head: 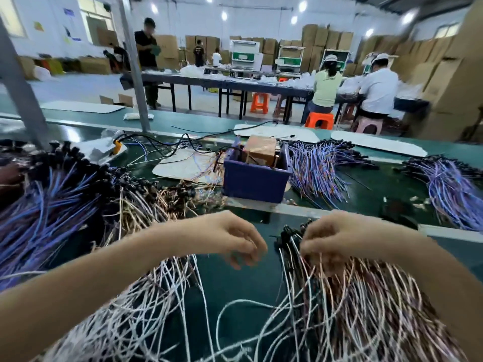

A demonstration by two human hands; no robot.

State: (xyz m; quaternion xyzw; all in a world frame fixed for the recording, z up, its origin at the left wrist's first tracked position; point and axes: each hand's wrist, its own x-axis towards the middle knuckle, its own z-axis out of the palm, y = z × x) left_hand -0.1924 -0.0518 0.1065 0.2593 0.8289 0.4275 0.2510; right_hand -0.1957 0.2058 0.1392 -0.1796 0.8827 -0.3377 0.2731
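1. Nearest you, thin white and pink wires (339, 309) are fanning over the green tabletop's (243, 283) near edge.
2. Your right hand (332, 239) is pinching their tops, beside the small black connectors (287, 235).
3. Your left hand (235, 241) is hovering, fingers curled; whether it is pinching anything, you cannot tell.
4. These wires are likely handling light, limp and tangly: be gripping just below the connectors.

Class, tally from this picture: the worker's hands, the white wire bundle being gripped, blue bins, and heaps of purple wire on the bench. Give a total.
Hands: 2, left hand, right hand
White wire bundle: 1
Blue bin: 1
Purple wire heaps: 3
Total: 7
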